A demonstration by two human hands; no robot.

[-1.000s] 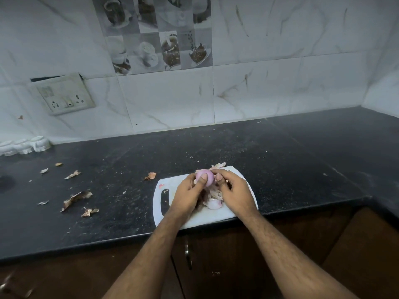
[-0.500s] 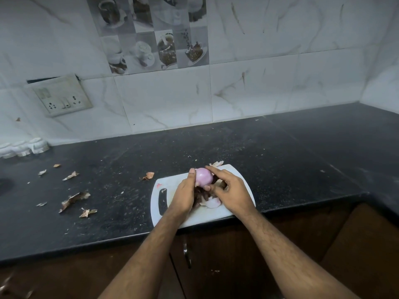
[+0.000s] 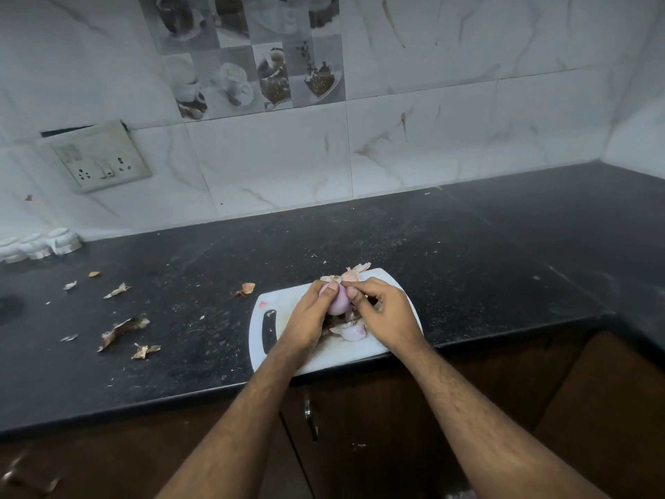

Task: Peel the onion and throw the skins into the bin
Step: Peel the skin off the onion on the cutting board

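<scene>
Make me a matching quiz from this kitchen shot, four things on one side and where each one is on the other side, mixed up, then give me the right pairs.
Things
1. onion
2. cutting board
3. switch plate
4. large dry skin scrap

Places
A. on the tiled wall, far left
B. held between the left hand and right hand
C. loose on the dark counter, left of the board
D. flat at the counter's front edge, under both hands

Pairs: 1-B, 2-D, 3-A, 4-C
</scene>
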